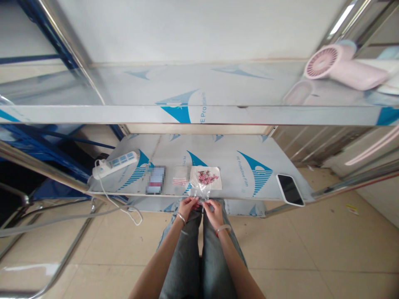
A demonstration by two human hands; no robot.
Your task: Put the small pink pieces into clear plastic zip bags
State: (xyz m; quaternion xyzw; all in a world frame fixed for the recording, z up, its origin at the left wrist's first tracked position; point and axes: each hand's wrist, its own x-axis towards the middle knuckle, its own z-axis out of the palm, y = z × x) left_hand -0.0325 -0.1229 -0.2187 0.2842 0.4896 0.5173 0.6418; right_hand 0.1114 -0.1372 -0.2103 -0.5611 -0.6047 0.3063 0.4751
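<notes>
At the front edge of the lower metal shelf [224, 162], my left hand [188, 207] and my right hand [213, 212] pinch the near end of a clear plastic bag [202, 192], one at each side. Its far part lies over a white square sheet [216, 185]. Small pink-red beads or berry-like pieces [208, 177] are gathered on that sheet; whether some are inside the bag I cannot tell. Left of the sheet lies another clear packet with thin pink sticks [180, 181].
A white power strip [120, 162] with its cable lies on the shelf's left, near a blurred-out phone-like screen [156, 180]. A phone [290, 189] rests at the right edge. Above, an upper shelf [124, 114] crosses my view, with a pink handheld fan [346, 68] on it.
</notes>
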